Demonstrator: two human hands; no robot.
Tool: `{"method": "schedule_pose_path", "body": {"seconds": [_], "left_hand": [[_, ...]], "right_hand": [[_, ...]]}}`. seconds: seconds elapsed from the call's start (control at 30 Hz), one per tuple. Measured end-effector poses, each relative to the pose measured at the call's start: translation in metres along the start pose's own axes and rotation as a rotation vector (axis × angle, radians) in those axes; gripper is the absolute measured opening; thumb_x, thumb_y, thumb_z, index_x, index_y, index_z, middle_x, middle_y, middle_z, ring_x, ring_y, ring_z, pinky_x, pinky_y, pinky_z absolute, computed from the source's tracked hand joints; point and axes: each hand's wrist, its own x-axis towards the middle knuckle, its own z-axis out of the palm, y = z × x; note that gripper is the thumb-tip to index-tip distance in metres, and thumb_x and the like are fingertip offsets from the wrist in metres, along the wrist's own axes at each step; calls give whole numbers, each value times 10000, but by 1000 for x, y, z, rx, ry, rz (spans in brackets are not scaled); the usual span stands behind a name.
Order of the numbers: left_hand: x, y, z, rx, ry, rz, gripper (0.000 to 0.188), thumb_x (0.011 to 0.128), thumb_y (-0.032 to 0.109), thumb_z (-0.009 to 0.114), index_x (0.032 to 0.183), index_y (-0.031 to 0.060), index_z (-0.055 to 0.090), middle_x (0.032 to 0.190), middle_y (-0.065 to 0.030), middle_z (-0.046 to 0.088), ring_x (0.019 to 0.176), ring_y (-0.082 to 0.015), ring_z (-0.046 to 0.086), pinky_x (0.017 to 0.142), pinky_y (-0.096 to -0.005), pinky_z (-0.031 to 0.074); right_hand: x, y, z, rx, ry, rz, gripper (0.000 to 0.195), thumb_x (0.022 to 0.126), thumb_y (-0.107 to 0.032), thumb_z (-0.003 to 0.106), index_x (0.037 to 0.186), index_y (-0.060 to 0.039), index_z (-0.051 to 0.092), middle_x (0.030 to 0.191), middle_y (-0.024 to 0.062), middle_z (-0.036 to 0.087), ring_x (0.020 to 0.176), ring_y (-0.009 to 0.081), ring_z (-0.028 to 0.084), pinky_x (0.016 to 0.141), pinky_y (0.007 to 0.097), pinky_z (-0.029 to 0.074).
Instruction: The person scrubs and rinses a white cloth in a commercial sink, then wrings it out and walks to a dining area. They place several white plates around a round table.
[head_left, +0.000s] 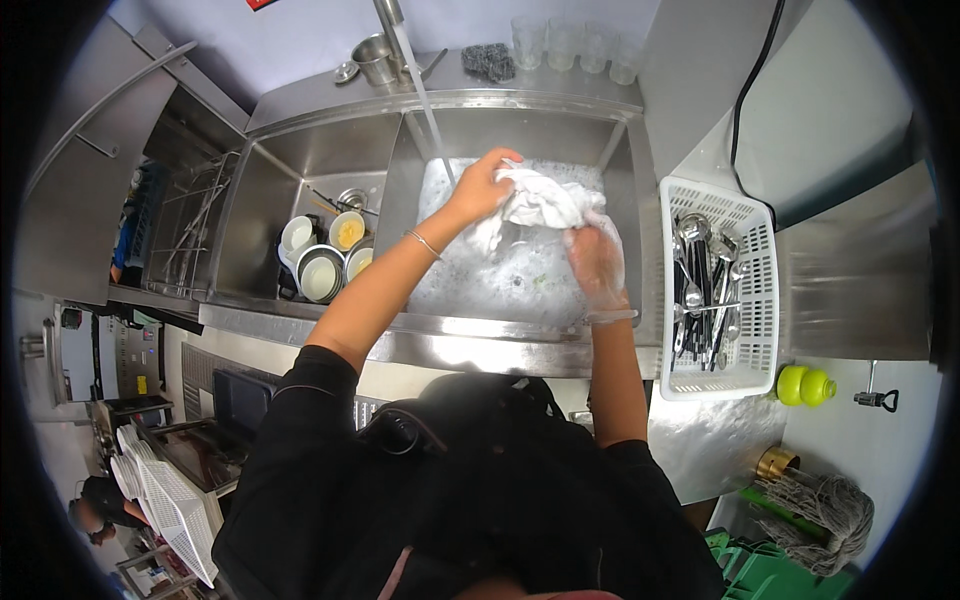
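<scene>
A wet white cloth (551, 201) is bunched between my two hands over the right basin. My left hand (484, 184) is bare and grips its left end. In a clear plastic glove, my right hand (596, 259) holds the lower right end. Beneath the cloth, soapy water (502, 289) with white foam fills the bottom of the stainless steel sink basin (517, 127). A stream of water falls from the faucet (390, 11) into the foam, just left of my left hand. The cloth hides part of my fingers.
Stacked bowls and cups (321, 277) sit in the left basin. Steel wool (487, 61) and several glasses (561, 45) line the back ledge beside a metal pot (373, 60). A white plastic basket (759, 300) of utensils stands right; a mop head (825, 517) lies lower right.
</scene>
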Motion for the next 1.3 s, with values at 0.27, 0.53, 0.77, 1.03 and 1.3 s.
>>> {"method": "schedule_pose_path", "body": {"seconds": [0.27, 0.53, 0.77, 1.03, 1.3], "left_hand": [[-5, 24, -19, -238, -170, -483, 248, 746, 70, 345, 836, 14, 570, 805, -70, 569, 729, -148, 521, 650, -267, 419], [-17, 42, -6, -926, -88, -493, 238, 782, 80, 336, 919, 6, 517, 866, -69, 554, 767, -145, 535, 649, -242, 437], [-20, 6, -23, -262, -160, -401, 131, 782, 209, 465, 773, 81, 489, 657, 21, 462, 567, -75, 422, 498, -202, 340], [-30, -42, -65, -380, 451, -384, 228, 777, 190, 503, 945, 53, 433, 780, -31, 489, 671, -122, 481, 573, -261, 415], [-48, -37, -34, 448, -279, 245, 559, 702, 302, 608, 1149, 84, 353, 1021, -128, 487, 918, -239, 494, 789, -382, 390]], "right_hand": [[-8, -11, 5, -380, 60, -189, 569, 764, 20, 447, 1250, -50, 160, 1075, 113, 390, 994, 185, 409, 869, 277, 344], [15, 46, -16, 12, 118, 174, 433, 845, -306, 323, 1211, -78, 283, 1167, 93, 393, 1048, 224, 417, 867, 356, 360], [25, 48, -47, -101, 100, 47, 315, 811, -134, 383, 1112, -45, 369, 1011, 129, 455, 935, 213, 481, 772, 327, 432], [1, -20, -15, -580, 283, -342, 343, 774, -54, 461, 1110, -44, 389, 1052, 84, 414, 971, 177, 420, 808, 293, 385], [14, -22, 44, -948, -101, -117, 397, 703, -44, 550, 1085, -45, 441, 1089, 48, 398, 976, 119, 406, 828, 238, 335]]}}
